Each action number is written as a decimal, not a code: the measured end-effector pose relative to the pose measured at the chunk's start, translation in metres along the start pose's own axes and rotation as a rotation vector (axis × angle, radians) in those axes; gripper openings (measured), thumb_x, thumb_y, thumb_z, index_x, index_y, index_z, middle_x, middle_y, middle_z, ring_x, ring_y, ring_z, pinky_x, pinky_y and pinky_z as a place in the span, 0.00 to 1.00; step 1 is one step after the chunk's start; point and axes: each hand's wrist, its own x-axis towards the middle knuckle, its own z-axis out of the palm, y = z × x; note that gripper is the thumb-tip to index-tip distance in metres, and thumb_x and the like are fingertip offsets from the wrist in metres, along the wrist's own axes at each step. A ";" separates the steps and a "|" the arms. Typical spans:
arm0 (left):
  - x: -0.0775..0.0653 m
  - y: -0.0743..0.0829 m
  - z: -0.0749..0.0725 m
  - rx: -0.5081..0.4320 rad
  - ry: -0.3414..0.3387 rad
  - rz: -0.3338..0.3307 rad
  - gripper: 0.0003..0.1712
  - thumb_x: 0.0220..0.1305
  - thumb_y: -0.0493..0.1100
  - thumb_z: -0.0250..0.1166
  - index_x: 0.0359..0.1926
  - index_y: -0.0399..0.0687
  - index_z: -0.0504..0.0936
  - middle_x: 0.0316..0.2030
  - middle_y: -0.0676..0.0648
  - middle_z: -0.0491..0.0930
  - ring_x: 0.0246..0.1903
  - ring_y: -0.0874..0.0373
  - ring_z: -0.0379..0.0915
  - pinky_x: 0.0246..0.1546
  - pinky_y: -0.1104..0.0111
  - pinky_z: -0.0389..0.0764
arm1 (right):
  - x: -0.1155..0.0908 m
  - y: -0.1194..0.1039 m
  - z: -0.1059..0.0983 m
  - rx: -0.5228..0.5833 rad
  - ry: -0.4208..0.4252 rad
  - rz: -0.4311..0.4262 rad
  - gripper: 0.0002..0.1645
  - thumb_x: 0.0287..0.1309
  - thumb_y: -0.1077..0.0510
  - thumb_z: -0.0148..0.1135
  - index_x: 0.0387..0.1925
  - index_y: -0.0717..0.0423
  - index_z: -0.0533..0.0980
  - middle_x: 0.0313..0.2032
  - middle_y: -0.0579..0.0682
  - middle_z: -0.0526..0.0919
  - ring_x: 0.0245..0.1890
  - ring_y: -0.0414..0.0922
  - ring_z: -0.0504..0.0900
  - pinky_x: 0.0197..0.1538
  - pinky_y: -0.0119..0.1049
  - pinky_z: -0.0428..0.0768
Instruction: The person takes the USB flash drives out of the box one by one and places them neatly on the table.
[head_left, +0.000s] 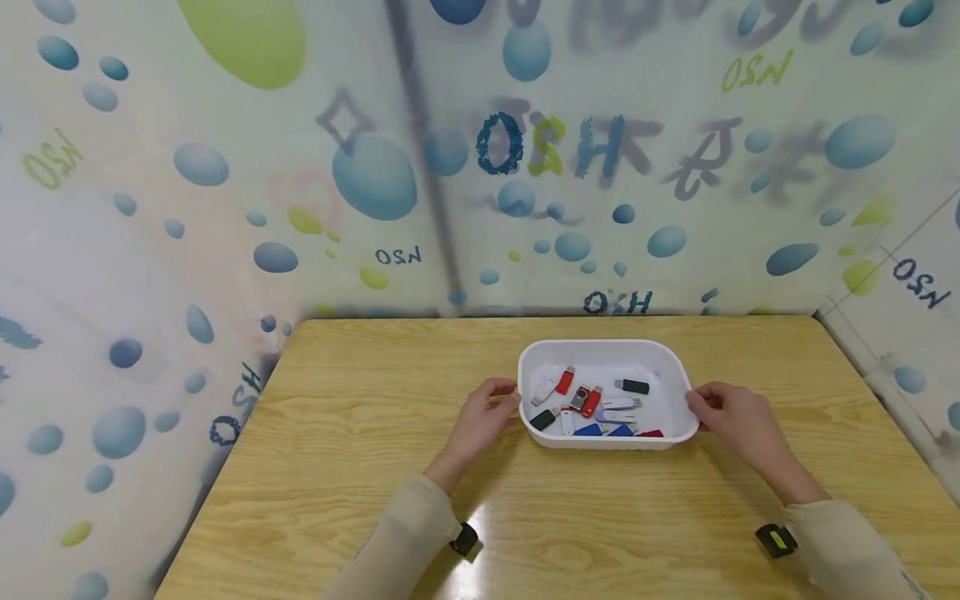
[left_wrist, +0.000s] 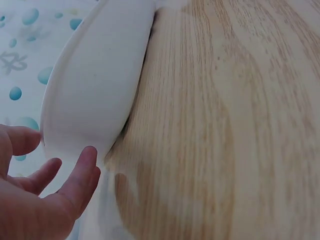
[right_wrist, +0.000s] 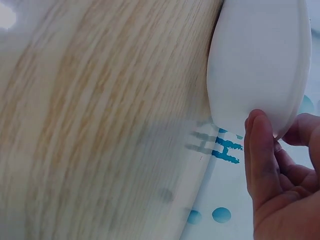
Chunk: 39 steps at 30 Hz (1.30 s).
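Note:
A white plastic tub (head_left: 607,354) stands on the wooden table, holding several USB flash drives in black, red, white and blue, among them a black one (head_left: 636,387) and a red one (head_left: 592,402). At the tub's left end is my left hand (head_left: 480,421), its fingertips at the rim and the fingers loosely spread. In the left wrist view these fingers (left_wrist: 82,167) lie by the outer wall without curling round it. My right hand (head_left: 738,421) pinches the rim at the right end, with thumb and fingers (right_wrist: 265,150) on either side of the edge.
The wooden table (head_left: 360,450) reaches back to a wall covering (head_left: 375,175) printed with blue and green drops. Similar coverings stand at the left and right. A black device (head_left: 465,540) sits by the left sleeve and another black device (head_left: 776,540) by the right one.

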 end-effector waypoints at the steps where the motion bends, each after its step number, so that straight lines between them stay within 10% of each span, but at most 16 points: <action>1: 0.000 0.000 0.000 -0.010 0.000 0.002 0.19 0.70 0.38 0.58 0.55 0.27 0.71 0.52 0.33 0.72 0.48 0.40 0.76 0.45 0.55 0.84 | -0.001 0.000 0.000 0.004 -0.002 0.003 0.24 0.68 0.51 0.57 0.49 0.70 0.74 0.37 0.60 0.82 0.31 0.47 0.80 0.34 0.40 0.85; 17: 0.003 0.002 0.002 0.023 0.033 -0.062 0.13 0.67 0.38 0.60 0.45 0.30 0.76 0.46 0.38 0.77 0.47 0.47 0.79 0.45 0.66 0.84 | -0.003 -0.003 -0.008 -0.008 -0.019 -0.008 0.28 0.69 0.45 0.54 0.48 0.69 0.74 0.32 0.55 0.81 0.28 0.46 0.78 0.29 0.35 0.82; 28: 0.003 0.003 0.001 0.027 0.034 -0.068 0.13 0.67 0.39 0.60 0.44 0.29 0.76 0.46 0.38 0.76 0.45 0.49 0.78 0.45 0.67 0.83 | 0.002 -0.016 -0.035 -0.182 0.221 -0.192 0.25 0.66 0.42 0.56 0.40 0.63 0.77 0.24 0.49 0.76 0.23 0.46 0.70 0.22 0.34 0.69; 39: 0.004 0.005 0.002 -0.035 0.015 -0.094 0.13 0.68 0.36 0.59 0.46 0.27 0.75 0.46 0.37 0.75 0.49 0.41 0.76 0.50 0.60 0.82 | 0.016 -0.055 -0.025 -0.197 -0.023 -0.338 0.12 0.63 0.56 0.63 0.43 0.59 0.80 0.36 0.49 0.81 0.36 0.47 0.78 0.40 0.47 0.83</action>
